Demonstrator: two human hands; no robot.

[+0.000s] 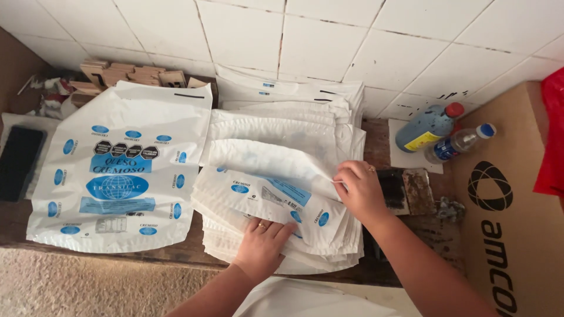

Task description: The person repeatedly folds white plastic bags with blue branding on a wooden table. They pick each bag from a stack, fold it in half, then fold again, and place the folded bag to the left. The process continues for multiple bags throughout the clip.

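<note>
Both hands work on the middle pile of white plastic bags (276, 176) on the dark wooden bench (176, 253). The right hand (359, 189) pinches the edge of the top bag (264, 161) between thumb and fingertips, and this bag is folded back and lifted partly off the pile. The left hand (263, 242) lies flat, fingers spread and open, pressing down on the bag beneath near the front edge of the pile; it grips nothing. A ring shows on a finger of each hand.

The pile sits at the centre of the bench, the bags printed with blue ovals and a blue panel. Just to its left, touching or overlapping its edge, a single bag (120, 170) lies spread flat with its printed face up. More white bags (294, 91) lie behind the pile against the tiled wall (352, 41).

Further out, a black flat object (19, 161) lies at the far left of the bench, with small wooden blocks (126, 73) behind the spread bag. To the right of the pile lie a dark ink-pad-like tray (405, 191), a blue bottle with a red cap (427, 126) and a clear bottle with a blue cap (461, 142), both on their sides. A brown cardboard box (517, 235) stands at the far right.
</note>
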